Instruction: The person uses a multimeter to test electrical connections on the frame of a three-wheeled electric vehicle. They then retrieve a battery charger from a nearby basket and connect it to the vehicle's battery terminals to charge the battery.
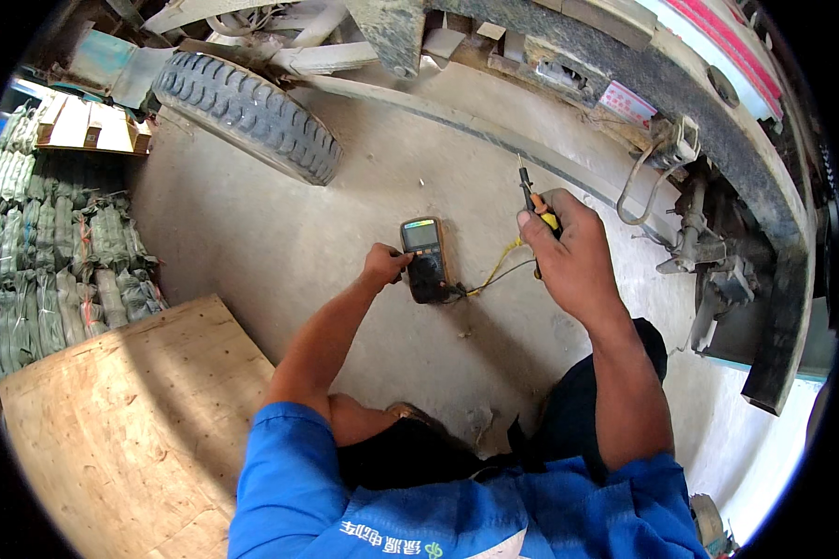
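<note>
Clearly, wrapped bundles [61, 265] stood stacked along the left edge of the frame, with boxes [89, 126] above them at the upper left. Plywood [130, 429] filled the lower left. A tyre [252, 116] with deep tread leaned at a slant in the upper left, its lower end toward the centre. Near the middle of the frame, the left hand [384, 265] had its grip closed at the left edge of the meter [425, 261], one fingertip against the front just below the screen. The meter was dark with an orange-brown edge; whether it touched the floor [364, 200] could not be told. From its lower end, leads [496, 272], one yellow and one greyish, ran rightward to the right hand [573, 253], right of centre. That hand's grip pinched the probes [529, 191] between thumb and curled fingers, a black one pointing upward, its thin metal tip well apart from the chassis [718, 121]. The chassis curved across the upper right, a pale connector [686, 142] with a looping cable just beside it.
</note>
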{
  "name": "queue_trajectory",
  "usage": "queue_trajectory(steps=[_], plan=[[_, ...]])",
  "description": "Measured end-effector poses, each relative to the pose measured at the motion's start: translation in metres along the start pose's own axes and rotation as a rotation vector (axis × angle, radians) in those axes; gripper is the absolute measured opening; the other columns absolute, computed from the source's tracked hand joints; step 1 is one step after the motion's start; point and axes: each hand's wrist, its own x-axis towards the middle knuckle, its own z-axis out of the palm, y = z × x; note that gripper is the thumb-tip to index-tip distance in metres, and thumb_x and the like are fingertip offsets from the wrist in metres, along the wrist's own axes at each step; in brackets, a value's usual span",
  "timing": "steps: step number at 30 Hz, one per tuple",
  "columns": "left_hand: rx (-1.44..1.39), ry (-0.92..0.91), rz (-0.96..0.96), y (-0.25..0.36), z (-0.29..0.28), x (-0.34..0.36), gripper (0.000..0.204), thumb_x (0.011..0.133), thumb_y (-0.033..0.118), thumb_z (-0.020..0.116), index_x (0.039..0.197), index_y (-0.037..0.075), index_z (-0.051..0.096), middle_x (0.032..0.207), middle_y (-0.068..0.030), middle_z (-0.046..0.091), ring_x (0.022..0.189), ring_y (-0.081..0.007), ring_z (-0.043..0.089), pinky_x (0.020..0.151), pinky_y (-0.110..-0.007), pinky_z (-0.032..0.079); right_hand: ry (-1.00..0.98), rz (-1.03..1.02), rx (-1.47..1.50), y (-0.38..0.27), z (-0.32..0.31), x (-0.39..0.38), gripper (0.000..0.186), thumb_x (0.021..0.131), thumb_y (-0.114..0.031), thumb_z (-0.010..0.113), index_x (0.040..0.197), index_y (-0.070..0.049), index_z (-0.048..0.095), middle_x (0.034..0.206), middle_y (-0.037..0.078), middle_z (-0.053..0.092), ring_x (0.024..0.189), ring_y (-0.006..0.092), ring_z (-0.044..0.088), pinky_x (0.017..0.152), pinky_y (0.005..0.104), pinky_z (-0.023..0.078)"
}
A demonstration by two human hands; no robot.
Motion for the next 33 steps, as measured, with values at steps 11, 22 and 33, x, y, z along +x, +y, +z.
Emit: queue_trajectory(steps=[11, 22, 33], plan=[[-0.227, -0.013, -0.153, -0.002, -0.002, 0.009, 0.033, 0.081, 0.015, 0.078, 0.061, -0.005, 0.059, 0.055, -0.0098, 0.054, 0.041, -0.0176, 0.047, 0.035, -0.033, 0.032, 0.009, -0.026, 0.035, -0.002, 0.004, 0.001, 0.024, 0.091, -0.018, 0.063, 0.084, 0.002, 0.053, 0.064, 0.017, 0.053, 0.058, 0.0234, 0.054, 0.057, 0.0384, 0.043], [-0.260, -0.015, -0.168, 0.007, 0.000, 0.005, 0.030, 0.081, 0.013, 0.077, 0.065, -0.005, 0.059, 0.058, -0.0096, 0.054, 0.043, -0.0182, 0.049, 0.036, -0.034, 0.038, 0.070, -0.051, 0.079, 0.002, 0.006, 0.003, 0.021, 0.090, -0.017, 0.063, 0.086, 0.003, 0.055, 0.063, 0.013, 0.054, 0.058, 0.0183, 0.053, 0.055, 0.0358, 0.043], [-0.241, -0.012, -0.140, 0.001, 0.003, 0.010, 0.032, 0.081, 0.014, 0.077, 0.064, -0.005, 0.059, 0.057, -0.0093, 0.053, 0.042, -0.0178, 0.048, 0.035, -0.033, 0.036, 0.075, -0.065, 0.067, 0.002, 0.006, 0.003, 0.020, 0.090, -0.015, 0.064, 0.086, 0.003, 0.056, 0.063, 0.012, 0.053, 0.057, 0.0159, 0.050, 0.055, 0.0344, 0.042]])
